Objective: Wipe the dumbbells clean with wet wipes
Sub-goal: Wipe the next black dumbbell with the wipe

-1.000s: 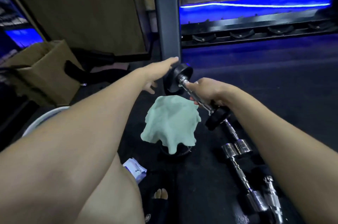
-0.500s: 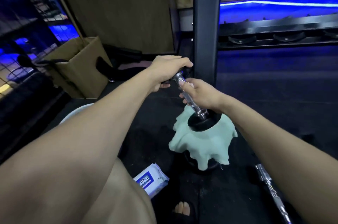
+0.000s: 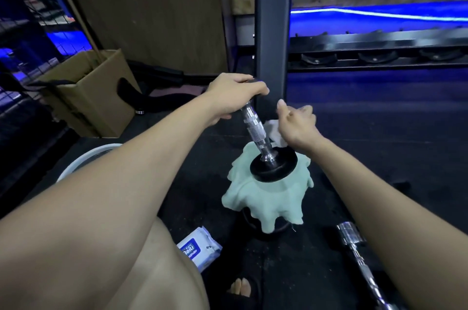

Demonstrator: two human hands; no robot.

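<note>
A dumbbell (image 3: pixel 255 129) with a chrome handle and black heads stands on end, tilted, its lower head resting on a pale green cloth (image 3: pixel 268 198) draped over a dark round object. My left hand (image 3: pixel 235 94) covers and grips the upper head. My right hand (image 3: pixel 296 124) is just right of the handle, off the chrome, with a white wet wipe (image 3: pixel 274 132) under its palm and the thumb and fingers spread. A blue and white pack of wet wipes (image 3: pixel 200 250) lies on the floor by my knee.
Another chrome dumbbell (image 3: pixel 359 256) lies on the black floor at the lower right. A grey steel post (image 3: pixel 272 28) rises just behind the hands, with a rack rail (image 3: pixel 379 56) to its right. A cardboard box (image 3: pixel 93 91) and a white round rim (image 3: pixel 83 160) are on the left.
The dumbbell came down from mid-air to stand on the green cloth. My left hand closed over its top head. My right hand let go of the handle and moved slightly right.
</note>
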